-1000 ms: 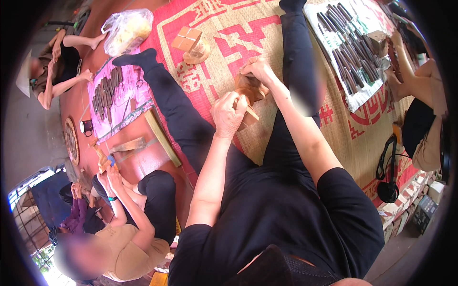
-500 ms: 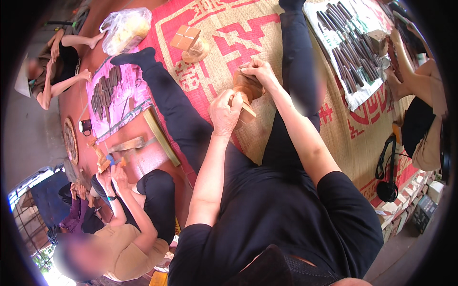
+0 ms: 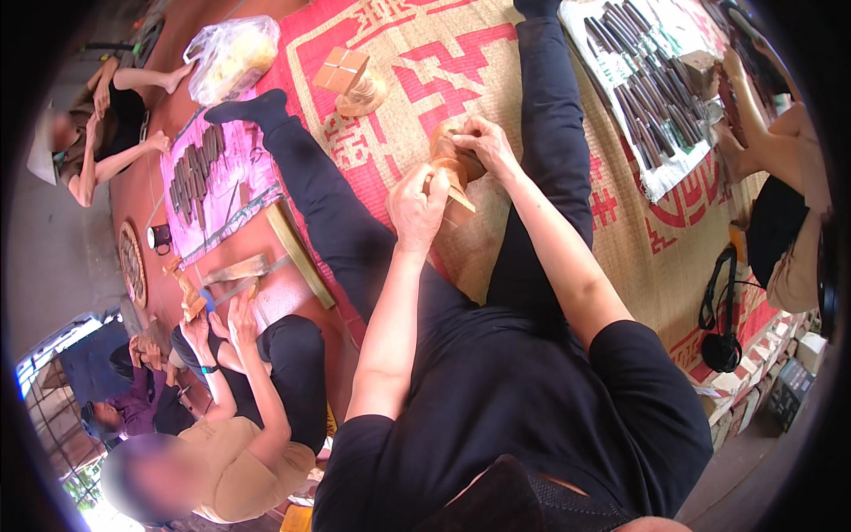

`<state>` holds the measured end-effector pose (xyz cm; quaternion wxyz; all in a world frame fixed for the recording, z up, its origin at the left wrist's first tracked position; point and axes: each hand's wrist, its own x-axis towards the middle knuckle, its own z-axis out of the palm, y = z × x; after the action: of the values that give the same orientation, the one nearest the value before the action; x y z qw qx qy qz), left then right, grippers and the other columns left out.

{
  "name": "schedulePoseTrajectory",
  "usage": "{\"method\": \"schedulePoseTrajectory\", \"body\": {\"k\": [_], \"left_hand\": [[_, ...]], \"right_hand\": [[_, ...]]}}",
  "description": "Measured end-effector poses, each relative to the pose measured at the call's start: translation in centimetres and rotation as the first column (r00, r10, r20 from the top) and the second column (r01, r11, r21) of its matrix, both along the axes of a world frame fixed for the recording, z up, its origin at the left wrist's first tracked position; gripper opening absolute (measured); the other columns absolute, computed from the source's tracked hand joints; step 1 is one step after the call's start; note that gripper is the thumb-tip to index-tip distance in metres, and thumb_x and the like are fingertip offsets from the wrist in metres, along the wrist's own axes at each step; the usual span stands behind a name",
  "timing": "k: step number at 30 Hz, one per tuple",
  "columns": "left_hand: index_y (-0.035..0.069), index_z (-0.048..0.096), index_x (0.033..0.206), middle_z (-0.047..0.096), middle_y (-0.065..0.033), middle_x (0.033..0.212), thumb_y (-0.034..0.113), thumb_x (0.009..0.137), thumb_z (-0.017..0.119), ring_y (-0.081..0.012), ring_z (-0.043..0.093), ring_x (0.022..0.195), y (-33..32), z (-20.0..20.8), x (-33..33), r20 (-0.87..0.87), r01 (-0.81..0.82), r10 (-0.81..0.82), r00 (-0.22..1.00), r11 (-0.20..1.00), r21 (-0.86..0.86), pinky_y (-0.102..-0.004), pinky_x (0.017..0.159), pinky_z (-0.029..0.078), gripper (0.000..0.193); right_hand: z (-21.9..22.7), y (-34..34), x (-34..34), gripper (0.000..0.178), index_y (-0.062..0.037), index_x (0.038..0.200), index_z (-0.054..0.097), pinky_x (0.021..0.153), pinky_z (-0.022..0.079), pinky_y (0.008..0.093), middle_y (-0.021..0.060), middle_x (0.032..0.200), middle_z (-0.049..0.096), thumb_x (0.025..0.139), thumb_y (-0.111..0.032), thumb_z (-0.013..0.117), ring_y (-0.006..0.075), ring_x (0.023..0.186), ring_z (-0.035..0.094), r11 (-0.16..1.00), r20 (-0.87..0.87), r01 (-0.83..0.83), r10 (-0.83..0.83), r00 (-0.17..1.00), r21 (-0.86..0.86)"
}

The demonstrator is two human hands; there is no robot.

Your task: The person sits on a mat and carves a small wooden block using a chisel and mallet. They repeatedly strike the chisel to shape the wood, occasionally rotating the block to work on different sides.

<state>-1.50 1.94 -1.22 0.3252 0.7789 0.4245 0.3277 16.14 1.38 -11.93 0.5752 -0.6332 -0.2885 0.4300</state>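
Between my legs, over the mat, is a brown wooden carving with a rounded top and a square base. My left hand is closed around the carving near its base, the thumb on top. At its rounded far end, my right hand has its fingers pinched together against the wood. Whatever those fingers hold, if anything, is too small to make out. Farther off on the mat, a second wooden carving rests with its square block base marked by crossed pale lines.
Carving tools lie in rows on a white cloth at the right. More tools lie on a pink cloth at the left. Co-workers sit on both sides, one working a wooden figure. A plastic bag stands far left.
My right hand has shifted slightly, showing more of the carving's rounded end. My left hand stays around it. At lower left, a co-worker's hand has moved back from the wooden figure.
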Motion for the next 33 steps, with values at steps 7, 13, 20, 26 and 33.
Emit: {"method": "schedulePoseTrajectory", "body": {"k": [7, 13, 20, 26, 33], "left_hand": [[0.003, 0.057, 0.074, 0.056, -0.0146, 0.066, 0.018, 0.086, 0.062, -0.0318, 0.058, 0.059, 0.3, -0.2, -0.4, -0.017, -0.03, 0.029, 0.999, 0.999, -0.045, -0.0391, 0.055, 0.043, 0.02], [0.003, 0.054, 0.073, 0.055, -0.0149, 0.066, 0.017, 0.086, 0.061, -0.0322, 0.057, 0.058, 0.2, -0.3, -0.5, -0.003, -0.031, 0.031, 1.0, 0.999, -0.031, -0.0395, 0.055, 0.043, 0.02], [0.003, 0.053, 0.072, 0.053, -0.015, 0.065, 0.018, 0.086, 0.061, -0.0319, 0.055, 0.058, 0.3, -0.7, -0.8, 0.006, -0.032, 0.033, 0.999, 0.998, -0.056, -0.0395, 0.055, 0.042, 0.022], [0.001, 0.053, 0.074, 0.051, -0.0165, 0.066, 0.022, 0.092, 0.056, -0.0326, 0.055, 0.058, 0.4, -0.2, -0.4, 0.033, -0.008, 0.01, 0.999, 0.998, -0.057, -0.0394, 0.057, 0.042, 0.027], [-0.001, 0.059, 0.081, 0.053, -0.0193, 0.068, 0.027, 0.097, 0.05, -0.0364, 0.056, 0.062, 0.7, -1.1, -0.8, 0.078, -0.033, 0.037, 0.996, 0.998, -0.058, -0.0414, 0.06, 0.044, 0.033]], "right_hand": [[1.0, -0.3, 0.0, 0.023, -0.0018, 0.073, 0.059, 0.067, 0.047, 0.0306, 0.0053, 0.071, 0.061, 0.076, -0.014, 0.078, 0.0151, 0.068, 0.056, 0.997, -0.076, -0.055, 0.058, 0.995, 0.049], [0.6, -0.7, 0.2, 0.022, -0.0007, 0.072, 0.057, 0.073, 0.048, 0.0327, 0.0085, 0.076, 0.062, 0.072, -0.01, 0.077, 0.0178, 0.076, 0.059, 0.998, 0.141, -0.029, 0.02, 0.99, 0.061], [2.6, -0.9, -0.3, 0.022, -0.0005, 0.069, 0.054, 0.078, 0.046, 0.0276, 0.0043, 0.081, 0.06, 0.073, -0.002, 0.076, 0.0123, 0.082, 0.057, 0.99, 0.234, -0.129, 0.112, 0.966, 0.06], [1.1, -0.8, 1.2, 0.022, 0.0009, 0.075, 0.063, 0.072, 0.047, 0.0301, 0.006, 0.084, 0.064, 0.069, -0.011, 0.081, 0.0141, 0.078, 0.059, 0.997, 0.073, -0.046, 0.05, 0.996, -0.064], [1.5, -0.9, -0.8, 0.024, 0.0002, 0.076, 0.063, 0.077, 0.047, 0.0304, 0.0067, 0.107, 0.065, 0.069, -0.014, 0.081, 0.0158, 0.09, 0.061, 0.994, 0.312, -0.074, 0.044, 0.949, 0.083]]}}
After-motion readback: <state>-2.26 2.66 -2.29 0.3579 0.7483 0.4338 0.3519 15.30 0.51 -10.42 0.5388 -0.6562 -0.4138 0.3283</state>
